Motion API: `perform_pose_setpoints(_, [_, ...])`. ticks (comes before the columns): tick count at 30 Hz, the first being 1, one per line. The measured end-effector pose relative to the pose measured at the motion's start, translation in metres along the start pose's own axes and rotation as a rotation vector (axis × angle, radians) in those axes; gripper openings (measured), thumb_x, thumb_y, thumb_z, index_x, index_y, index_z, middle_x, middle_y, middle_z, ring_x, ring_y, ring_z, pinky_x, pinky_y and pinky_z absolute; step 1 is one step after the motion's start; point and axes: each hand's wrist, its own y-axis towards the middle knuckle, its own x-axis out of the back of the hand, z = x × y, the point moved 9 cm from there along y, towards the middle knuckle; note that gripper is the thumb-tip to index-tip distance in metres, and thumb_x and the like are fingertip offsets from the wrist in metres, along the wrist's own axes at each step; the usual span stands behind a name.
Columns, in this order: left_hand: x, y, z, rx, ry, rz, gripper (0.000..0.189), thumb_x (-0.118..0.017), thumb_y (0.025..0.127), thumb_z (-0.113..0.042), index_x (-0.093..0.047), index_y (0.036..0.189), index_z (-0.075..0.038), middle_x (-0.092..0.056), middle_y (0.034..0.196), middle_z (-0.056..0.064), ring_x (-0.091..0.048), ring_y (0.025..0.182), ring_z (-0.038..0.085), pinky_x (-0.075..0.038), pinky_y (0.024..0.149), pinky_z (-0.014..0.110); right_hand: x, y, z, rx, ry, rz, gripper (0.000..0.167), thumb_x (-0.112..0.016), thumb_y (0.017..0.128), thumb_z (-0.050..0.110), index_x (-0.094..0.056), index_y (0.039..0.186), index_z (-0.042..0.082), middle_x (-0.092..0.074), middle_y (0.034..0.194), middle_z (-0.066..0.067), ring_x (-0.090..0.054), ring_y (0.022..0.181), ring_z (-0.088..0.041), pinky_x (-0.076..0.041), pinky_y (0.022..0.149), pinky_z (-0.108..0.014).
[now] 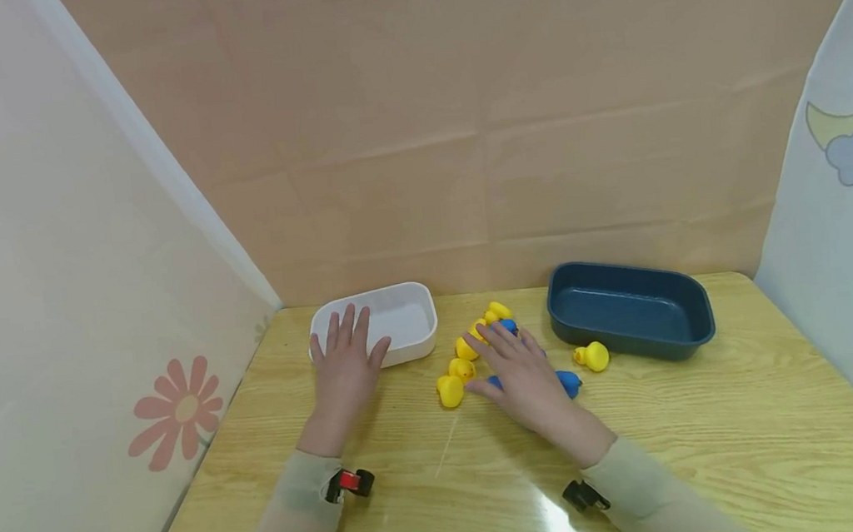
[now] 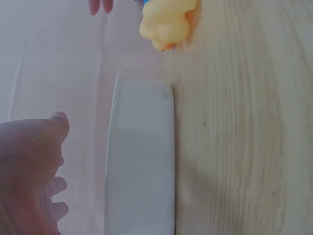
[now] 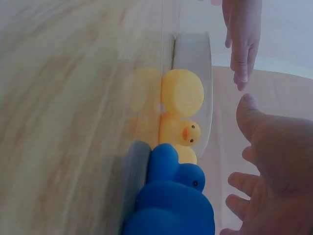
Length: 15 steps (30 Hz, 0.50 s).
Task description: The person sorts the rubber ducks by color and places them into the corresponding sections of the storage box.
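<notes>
Your left grip and right grip: both spread, holding nothing. Most yellow ducks lie nine-to-eleven o'clock of the right, blue ducks around it; it obscures some, so descending could topple them.

- Holding the left hand spread, lower left of centre.
- Holding the right hand spread, lower right of centre.
- Angling sleeved forearms inward from below.

The table bears ducks, a white tray, a dark tray
</notes>
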Motion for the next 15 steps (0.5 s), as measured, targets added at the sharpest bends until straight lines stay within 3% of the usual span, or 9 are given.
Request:
perform_pose_setpoints(7, [0.003, 0.001, 0.021, 0.04, -0.077, -0.032, 0.069, -0.056, 0.116, -0.045, -0.039, 0.171, -0.007, -0.03, 0.178, 0.022, -0.021, 0.165, 0.048, -0.011, 0.125, 0.082, -0.008, 0.004, 0.002, -0.001, 0.043, 0.03, 0.078, -0.076, 0.103, 0.051, -0.048, 0.169, 0.02, -0.04, 0.175, -0.01, -0.027, 0.165, -0.037, -0.01, 0.132, -0.071])
perform_pose_setpoints(15, [-0.003, 0.0, 0.046, 0.099, -0.103, -0.012, 0.071, -0.055, 0.117, -0.045, -0.035, 0.172, -0.005, -0.026, 0.178, 0.024, -0.015, 0.166, 0.049, -0.005, 0.125, 0.083, -0.016, 0.007, 0.004, 0.056, 0.07, 0.009, 0.075, -0.081, 0.101, 0.046, -0.054, 0.165, 0.016, -0.049, 0.169, -0.013, -0.037, 0.16, -0.041, -0.02, 0.13, -0.071])
